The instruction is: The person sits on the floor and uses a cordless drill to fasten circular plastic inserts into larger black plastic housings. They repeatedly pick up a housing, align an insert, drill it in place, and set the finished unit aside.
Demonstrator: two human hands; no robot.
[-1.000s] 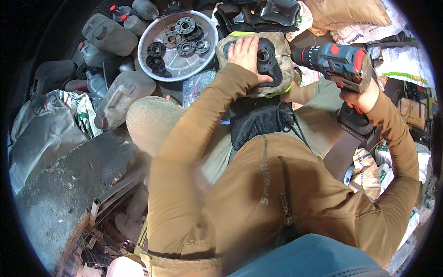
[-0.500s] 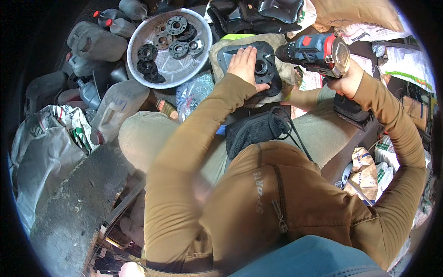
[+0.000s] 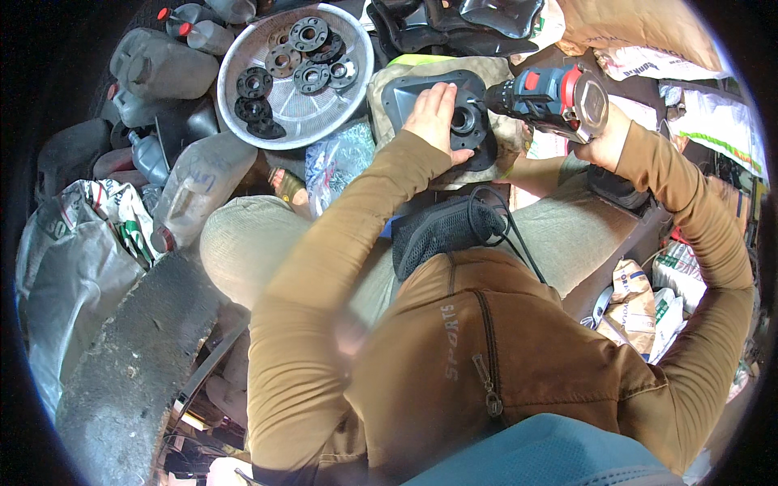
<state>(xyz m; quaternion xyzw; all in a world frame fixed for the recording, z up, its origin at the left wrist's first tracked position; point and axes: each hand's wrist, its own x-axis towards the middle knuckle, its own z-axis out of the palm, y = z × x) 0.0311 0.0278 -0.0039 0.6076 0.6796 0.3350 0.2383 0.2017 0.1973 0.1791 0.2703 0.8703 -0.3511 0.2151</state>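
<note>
In front of me a black square flanged part [image 3: 395, 95] with a rounded raised middle lies on a folded beige cloth [image 3: 512, 134]. A round black ring with a central hole [image 3: 465, 120] sits on its right side. My left hand [image 3: 431, 121] presses flat on the part, fingers stretched forward and thumb spread beside the ring. My right hand [image 3: 608, 139] is wrapped round the grip of a blue, black and red cordless drill [image 3: 541, 91]. The drill is level, its chuck pointing left at the part's right edge. Whether the bit touches the part is unclear.
A grey mesh basket [image 3: 296, 121] holding several round black flanges stands at the far left. Left of it are plastic jugs [image 3: 166, 65]. Black moulded parts [image 3: 454, 28] lie at the back. Sacks [image 3: 713, 121] line the right. A clear plastic bag [image 3: 336, 162] lies near the basket.
The view has shifted slightly. The drill's rear end has swung a little to the left. My left hand stays on the black part.
</note>
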